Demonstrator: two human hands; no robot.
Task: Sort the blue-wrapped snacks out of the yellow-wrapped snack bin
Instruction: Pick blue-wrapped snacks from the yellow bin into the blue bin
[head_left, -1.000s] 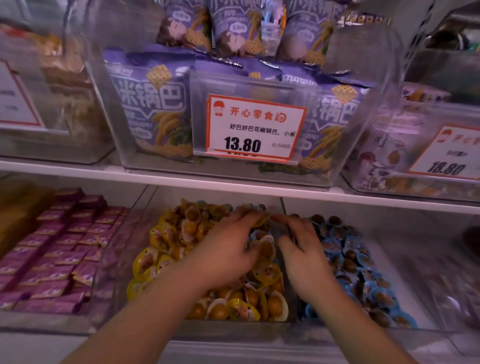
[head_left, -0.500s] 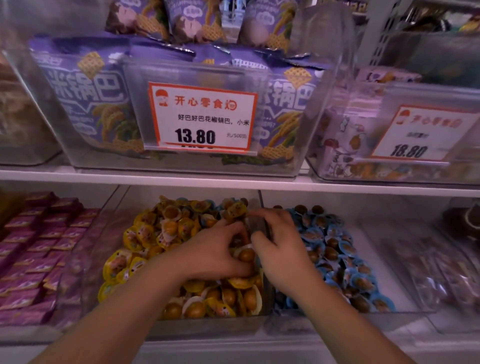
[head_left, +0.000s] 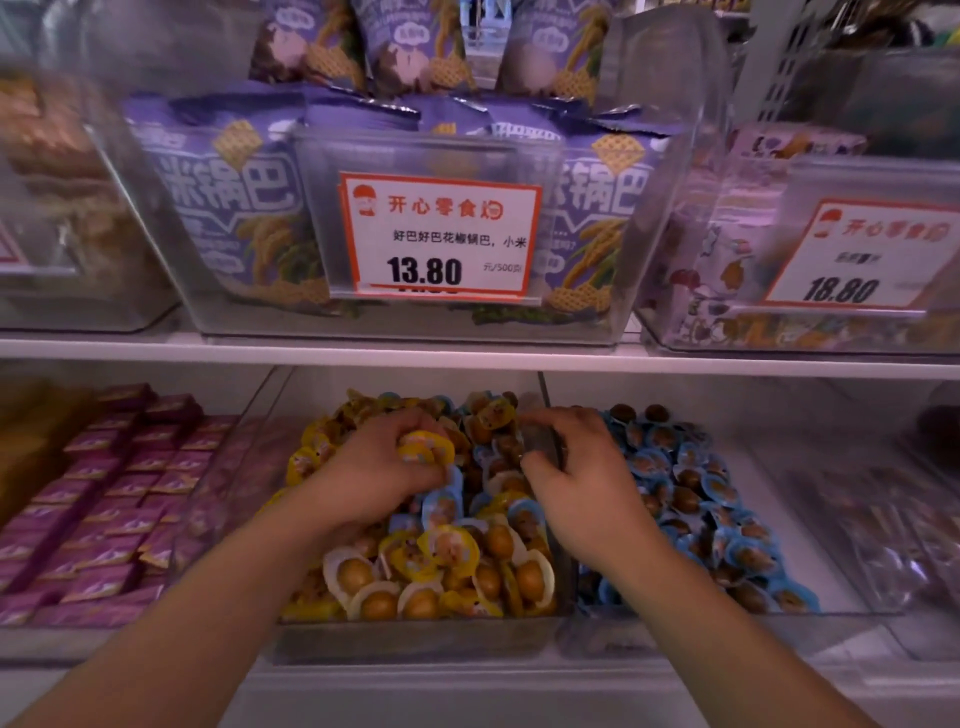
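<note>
Both hands are down in the clear yellow-snack bin (head_left: 415, 642) on the lower shelf. The left hand (head_left: 384, 467) has its fingers curled round a small bunch of yellow-wrapped snacks (head_left: 423, 449), gripping them just above the pile. Right under that grip and a bit toward the other hand, a few blue-wrapped snacks (head_left: 441, 506) sit mixed in among the yellow ones, and a couple more blue edges poke out further back near the top of the heap. The right hand (head_left: 576, 478) is at the bin's right wall with its fingers bent over the clear divider (head_left: 543, 441); honestly I can't tell if it's pinching a wrapper or just hooked over the edge. Just past that hand, on its far side, is the neighbouring bin (head_left: 831, 587) full of blue-wrapped ones. Below both grips, toward the front of the yellow bin, it's mostly yellow and pale wrappers with brown round snacks showing. Off beyond the left hand there's a tray of purple packets (head_left: 104, 499). Up above both hands, a shelf holds purple snack bags (head_left: 218, 208) behind a price tag reading 13.80 (head_left: 439, 236).
</note>
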